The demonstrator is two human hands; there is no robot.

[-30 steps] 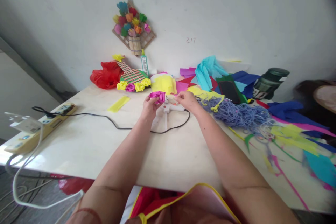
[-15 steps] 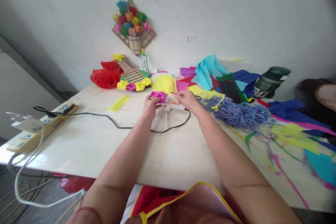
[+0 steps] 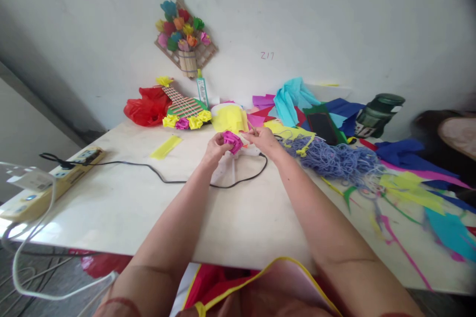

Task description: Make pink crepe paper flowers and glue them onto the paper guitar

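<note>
My left hand [image 3: 216,149] pinches a magenta crepe-paper flower [image 3: 232,142] between thumb and fingers, above the table. Just to its right, my right hand [image 3: 263,139] is closed, fingertips close to the flower's edge. A thin brownish stick [image 3: 253,129] pokes up from its fingers. Below and behind both hands lies a white glue gun [image 3: 251,150], partly hidden, with a black cord [image 3: 238,181] curving off to the left. A yellow paper strip [image 3: 166,147] rests on the table left of my hands.
A stick guitar [image 3: 184,104] with paper flowers leans by a red plastic bag [image 3: 144,107]. Left is a power strip [image 3: 55,185]. To the right lie tangled purple yarn [image 3: 334,158], a phone [image 3: 323,128], coloured paper [image 3: 293,101] and a dark green bottle [image 3: 379,115]. Another person's head shows far right.
The magenta flower has turned and shifted slightly right in my left hand. My right hand's fingers have tilted, and the thin stick now shows above them. The view has moved a little to the right.
</note>
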